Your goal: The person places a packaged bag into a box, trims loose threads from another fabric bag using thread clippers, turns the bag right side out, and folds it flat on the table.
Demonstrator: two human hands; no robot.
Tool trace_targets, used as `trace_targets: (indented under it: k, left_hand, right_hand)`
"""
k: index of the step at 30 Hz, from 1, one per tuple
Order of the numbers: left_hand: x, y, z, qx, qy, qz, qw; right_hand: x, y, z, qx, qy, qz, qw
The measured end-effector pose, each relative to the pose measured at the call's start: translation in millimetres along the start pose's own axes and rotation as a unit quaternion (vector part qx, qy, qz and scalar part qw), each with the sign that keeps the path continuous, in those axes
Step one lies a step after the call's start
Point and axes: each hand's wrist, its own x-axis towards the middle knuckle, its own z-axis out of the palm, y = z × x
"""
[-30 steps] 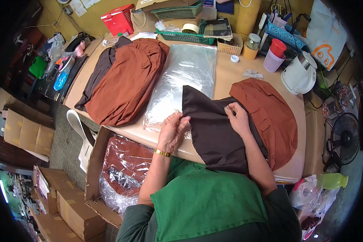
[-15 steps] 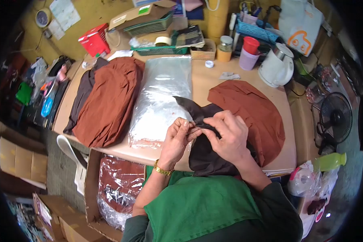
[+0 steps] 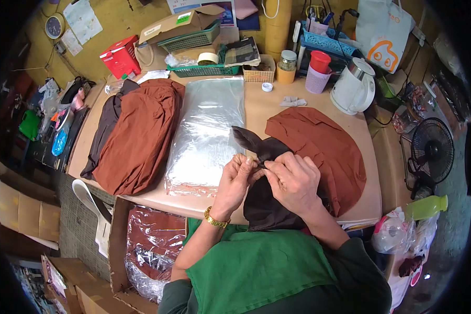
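Note:
My left hand (image 3: 236, 178) pinches an edge of dark brown fabric (image 3: 269, 204) between thumb and fingers. A small beige tag (image 3: 251, 155) shows at its fingertips. Close beside it, my right hand (image 3: 294, 180) has its fingertips closed on the same dark fabric; the exact point of its grip is partly hidden. One dark flap (image 3: 244, 137) sticks up beyond the fingers. Rust-brown fabric (image 3: 319, 133) lies spread on the table beside the dark part, to the right of my hands.
A stack of clear plastic bags (image 3: 209, 120) lies left of my hands, then a folded rust-brown garment pile (image 3: 141, 136). A white kettle (image 3: 352, 88), purple cup (image 3: 317, 81) and jar (image 3: 287, 67) stand behind. Below the table edge, a carton (image 3: 121, 246) holds plastic-wrapped rust cloth.
The beige tag now shows at my left fingertips. My right fingers have drawn closer together, and the dark flap has shifted slightly. The whole view has moved a little.

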Motion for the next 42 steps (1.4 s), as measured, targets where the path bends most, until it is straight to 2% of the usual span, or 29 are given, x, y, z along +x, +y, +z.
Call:
trace_targets:
  k: [3,6,7,8,9,10,11,12,13,14,15,16,18,20,22,25,35,37,42]
  left_hand:
    - [-4,5,1,-0.019,-0.007,-0.001,1.000]
    - [-7,3,-4,0.003,-0.017,0.032,0.999]
    - [-9,6,-7,0.003,-0.014,0.034,0.999]
    - [-11,10,-12,0.176,0.012,0.093,0.980]
    - [-14,13,-15,0.343,0.039,0.147,0.927]
    - [-15,15,-13,0.345,0.042,0.147,0.926]
    - [-16,17,-10,0.227,0.048,0.152,0.961]
    - [-15,19,-8,0.107,0.052,0.156,0.981]
    - [-14,21,-9,0.045,0.037,0.151,0.987]
    - [-15,22,-11,0.046,0.040,0.153,0.986]
    - [-17,23,-13,-0.013,0.038,0.137,0.990]
    - [-18,25,-14,-0.072,0.035,0.120,0.990]
    - [-20,25,-12,-0.068,0.047,0.129,0.988]
    - [-22,27,-9,-0.066,0.059,0.137,0.987]
    - [-24,29,-6,0.000,0.083,0.141,0.987]
    - [-24,30,-4,0.016,0.065,0.147,0.987]
    - [-26,28,3,0.074,0.068,0.161,0.982]
    - [-27,28,6,0.087,0.076,0.156,0.981]
    - [-27,26,1,0.061,0.051,0.134,0.988]
  right_hand:
    - [-2,2,0,0.034,-0.028,0.026,0.999]
    - [8,6,-13,0.223,-0.108,0.225,0.942]
    - [9,9,-13,0.243,-0.081,0.241,0.936]
    - [10,11,-12,0.263,-0.056,0.257,0.928]
    - [10,10,-11,0.266,-0.057,0.255,0.928]
    - [11,8,-10,0.282,-0.036,0.254,0.925]
    - [12,7,-8,0.297,-0.013,0.253,0.921]
    - [12,6,-7,0.300,-0.015,0.251,0.920]
    - [12,4,-6,0.258,-0.009,0.196,0.946]
    - [12,3,-5,0.214,-0.003,0.140,0.967]
    - [13,0,-2,0.188,0.016,0.103,0.977]
    - [15,-3,-1,0.191,0.016,0.100,0.976]
    - [19,-8,0,0.133,0.046,0.043,0.989]
    - [23,-11,1,0.126,0.060,0.024,0.990]
    - [25,-14,-1,0.085,0.052,-0.005,0.995]
    - [29,-18,-1,0.067,0.059,-0.050,0.995]
    - [31,-19,1,0.040,0.067,-0.080,0.994]
    - [30,-18,3,0.039,0.101,-0.093,0.990]
    - [26,-10,11,0.077,0.111,-0.080,0.988]
